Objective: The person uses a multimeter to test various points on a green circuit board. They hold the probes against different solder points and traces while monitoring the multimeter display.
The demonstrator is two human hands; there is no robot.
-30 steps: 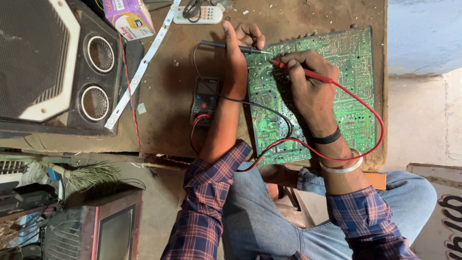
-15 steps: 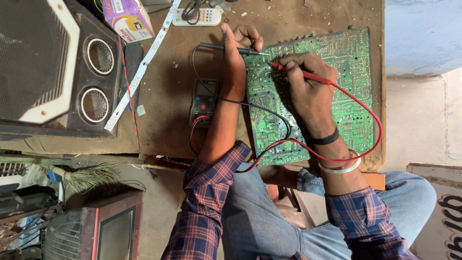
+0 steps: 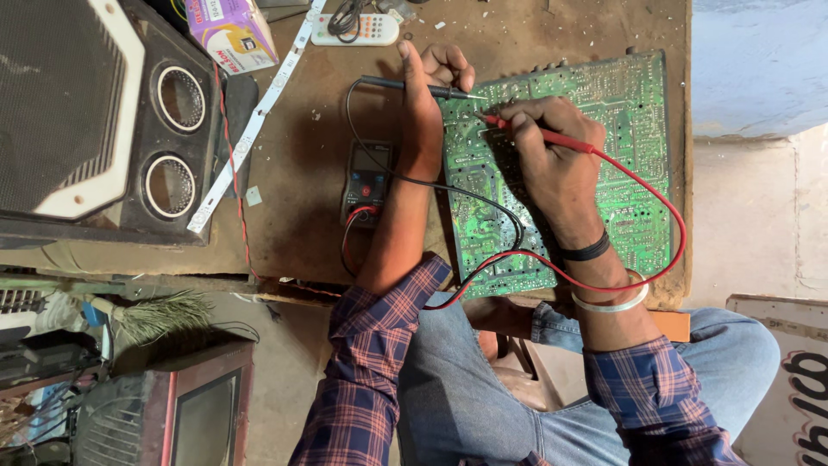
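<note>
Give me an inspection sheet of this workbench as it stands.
Surface: brown wooden bench, worn, flecked with small debris.
Job's things: green circuit board lying flat; black probe and red probe, tips on the board's upper left area; multimeter left of the board.
Clutter: white remote, purple box, white strip.
Hands: left hand holds the black probe; right hand holds the red probe.
Cables: black lead and red lead loop across the board.
Surroundings: speaker cabinet on the left, small television below the bench.
</note>
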